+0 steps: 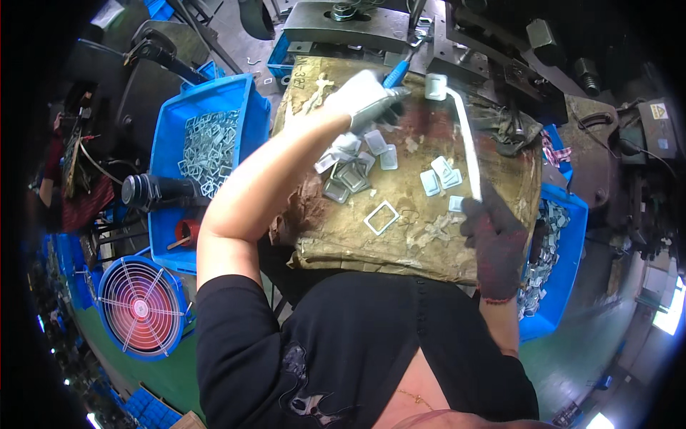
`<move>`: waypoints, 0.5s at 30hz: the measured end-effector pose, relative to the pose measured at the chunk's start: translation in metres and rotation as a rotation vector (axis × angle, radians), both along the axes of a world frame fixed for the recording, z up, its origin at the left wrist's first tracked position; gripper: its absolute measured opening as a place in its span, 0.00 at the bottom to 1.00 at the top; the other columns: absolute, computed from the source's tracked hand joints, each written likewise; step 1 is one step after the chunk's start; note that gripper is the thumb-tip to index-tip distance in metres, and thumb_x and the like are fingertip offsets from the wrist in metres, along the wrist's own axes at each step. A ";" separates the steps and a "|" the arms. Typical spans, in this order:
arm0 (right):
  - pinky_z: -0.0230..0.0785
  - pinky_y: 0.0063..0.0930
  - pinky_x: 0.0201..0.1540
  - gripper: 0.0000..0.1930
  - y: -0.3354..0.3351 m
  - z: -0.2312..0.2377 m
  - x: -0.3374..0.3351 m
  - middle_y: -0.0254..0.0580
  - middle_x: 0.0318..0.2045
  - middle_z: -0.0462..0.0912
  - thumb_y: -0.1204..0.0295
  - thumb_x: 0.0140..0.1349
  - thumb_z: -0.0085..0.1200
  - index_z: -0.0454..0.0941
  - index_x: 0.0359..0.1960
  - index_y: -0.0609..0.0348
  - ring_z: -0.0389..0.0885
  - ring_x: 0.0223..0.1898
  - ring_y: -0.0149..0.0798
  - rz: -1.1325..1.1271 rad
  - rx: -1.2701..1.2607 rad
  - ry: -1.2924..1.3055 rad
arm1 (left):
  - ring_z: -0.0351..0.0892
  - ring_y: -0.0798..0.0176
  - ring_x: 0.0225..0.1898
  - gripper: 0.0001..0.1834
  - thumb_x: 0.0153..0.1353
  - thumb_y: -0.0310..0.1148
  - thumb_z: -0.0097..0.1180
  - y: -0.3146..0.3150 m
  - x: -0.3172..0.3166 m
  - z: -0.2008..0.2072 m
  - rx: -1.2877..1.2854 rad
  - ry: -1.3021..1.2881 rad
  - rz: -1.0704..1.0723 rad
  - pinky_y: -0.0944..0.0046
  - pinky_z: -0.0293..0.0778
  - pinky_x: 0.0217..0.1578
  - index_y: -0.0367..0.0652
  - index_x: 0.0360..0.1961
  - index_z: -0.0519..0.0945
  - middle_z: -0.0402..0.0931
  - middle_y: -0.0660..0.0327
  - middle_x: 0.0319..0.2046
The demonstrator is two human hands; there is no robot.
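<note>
My left hand (pixel 366 99), in a white glove with darker fingertips, is closed around a blue-handled tool (pixel 396 74). Its metal end points into the press (pixel 343 27); the tip's exact shape is hard to make out. My right hand (pixel 496 247), in a dark red-grey glove, grips the lower end of a long white strip (pixel 466 139). At the strip's upper end sits a small rectangular pale metal piece (pixel 436 87); whether they are joined I cannot tell. Between my hands, several small rectangular metal pieces (pixel 350 175) lie piled on the worn brown work surface (pixel 343 243).
A thin rectangular frame (pixel 381 217) lies near the front edge. Blue bins with metal parts stand at left (pixel 246 107) and right (pixel 564 286). A blue round fan (pixel 141 307) stands lower left. Machine parts (pixel 522 86) border the far right, with a cloth (pixel 511 129) beside them.
</note>
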State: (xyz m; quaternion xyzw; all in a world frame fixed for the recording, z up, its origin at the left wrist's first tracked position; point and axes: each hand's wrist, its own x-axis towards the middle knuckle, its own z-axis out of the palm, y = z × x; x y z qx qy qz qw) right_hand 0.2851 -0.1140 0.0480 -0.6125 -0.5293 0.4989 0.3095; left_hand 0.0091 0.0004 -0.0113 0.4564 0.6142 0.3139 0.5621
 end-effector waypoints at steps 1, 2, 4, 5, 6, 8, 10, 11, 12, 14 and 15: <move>0.67 0.17 0.24 0.22 0.009 -0.003 0.010 0.34 0.32 0.82 0.73 0.63 0.57 0.72 0.60 0.58 0.76 0.26 0.22 -0.009 0.023 0.017 | 0.82 0.63 0.27 0.22 0.61 0.44 0.60 0.011 -0.001 0.014 0.133 0.250 -0.101 0.63 0.77 0.31 0.33 0.45 0.78 0.81 0.54 0.27; 0.67 0.17 0.24 0.22 0.018 -0.003 0.017 0.34 0.32 0.82 0.73 0.63 0.57 0.72 0.60 0.58 0.76 0.26 0.22 -0.022 0.026 0.012 | 0.83 0.54 0.28 0.21 0.60 0.44 0.60 0.024 0.002 0.028 0.353 0.760 -0.159 0.56 0.77 0.32 0.34 0.42 0.78 0.81 0.50 0.26; 0.66 0.17 0.24 0.21 0.032 0.004 0.019 0.33 0.30 0.82 0.71 0.63 0.57 0.74 0.58 0.59 0.75 0.25 0.21 -0.069 0.126 -0.036 | 0.84 0.48 0.36 0.15 0.58 0.38 0.52 0.056 -0.001 0.040 0.378 0.997 -0.198 0.52 0.78 0.39 0.39 0.37 0.84 0.83 0.47 0.34; 0.66 0.17 0.24 0.19 0.038 0.013 0.012 0.32 0.28 0.80 0.69 0.62 0.58 0.76 0.55 0.58 0.74 0.25 0.21 -0.110 0.125 -0.122 | 0.84 0.48 0.38 0.15 0.58 0.38 0.52 0.068 0.001 0.049 0.357 1.071 -0.267 0.53 0.78 0.39 0.39 0.39 0.83 0.83 0.48 0.36; 0.66 0.17 0.24 0.19 0.044 0.018 0.010 0.32 0.28 0.80 0.69 0.62 0.58 0.76 0.55 0.58 0.74 0.25 0.21 -0.118 0.125 -0.127 | 0.84 0.49 0.39 0.16 0.57 0.37 0.52 0.080 0.006 0.057 0.339 1.141 -0.339 0.53 0.78 0.40 0.39 0.40 0.83 0.83 0.49 0.37; 0.65 0.17 0.24 0.19 0.053 0.022 0.007 0.31 0.28 0.80 0.67 0.62 0.59 0.78 0.54 0.56 0.74 0.24 0.21 -0.100 0.169 -0.146 | 0.84 0.49 0.41 0.15 0.57 0.34 0.50 0.098 0.017 0.070 0.232 1.209 -0.472 0.55 0.79 0.42 0.38 0.40 0.83 0.83 0.50 0.39; 0.65 0.17 0.24 0.19 0.060 0.027 0.001 0.31 0.28 0.80 0.67 0.62 0.59 0.78 0.55 0.55 0.74 0.25 0.21 -0.092 0.176 -0.153 | 0.83 0.49 0.42 0.15 0.58 0.33 0.49 0.100 0.020 0.072 0.156 1.224 -0.456 0.55 0.79 0.43 0.39 0.40 0.83 0.82 0.50 0.40; 0.65 0.17 0.24 0.19 0.063 0.028 -0.003 0.30 0.27 0.80 0.67 0.62 0.59 0.77 0.55 0.54 0.74 0.25 0.21 -0.077 0.183 -0.156 | 0.83 0.48 0.41 0.15 0.58 0.34 0.49 0.099 0.015 0.061 0.308 1.166 -0.296 0.55 0.79 0.43 0.39 0.41 0.83 0.82 0.49 0.39; 0.65 0.17 0.24 0.19 0.066 0.026 -0.006 0.30 0.27 0.80 0.67 0.62 0.59 0.77 0.55 0.54 0.74 0.25 0.21 -0.081 0.182 -0.157 | 0.83 0.48 0.40 0.15 0.59 0.34 0.48 0.098 0.009 0.052 0.459 1.099 -0.139 0.54 0.79 0.43 0.39 0.41 0.83 0.82 0.48 0.39; 0.64 0.17 0.23 0.19 0.074 0.021 -0.014 0.30 0.29 0.81 0.67 0.63 0.59 0.77 0.56 0.52 0.74 0.25 0.20 -0.089 0.170 -0.130 | 0.84 0.48 0.38 0.15 0.60 0.36 0.48 0.089 -0.005 0.045 0.399 0.952 -0.062 0.52 0.78 0.41 0.39 0.39 0.84 0.82 0.47 0.37; 0.64 0.17 0.23 0.19 0.080 0.015 -0.017 0.30 0.29 0.81 0.67 0.63 0.59 0.77 0.56 0.52 0.74 0.25 0.20 -0.093 0.163 -0.128 | 0.84 0.48 0.36 0.16 0.60 0.37 0.49 0.075 -0.009 0.041 0.395 0.917 -0.086 0.52 0.78 0.40 0.40 0.39 0.83 0.82 0.47 0.35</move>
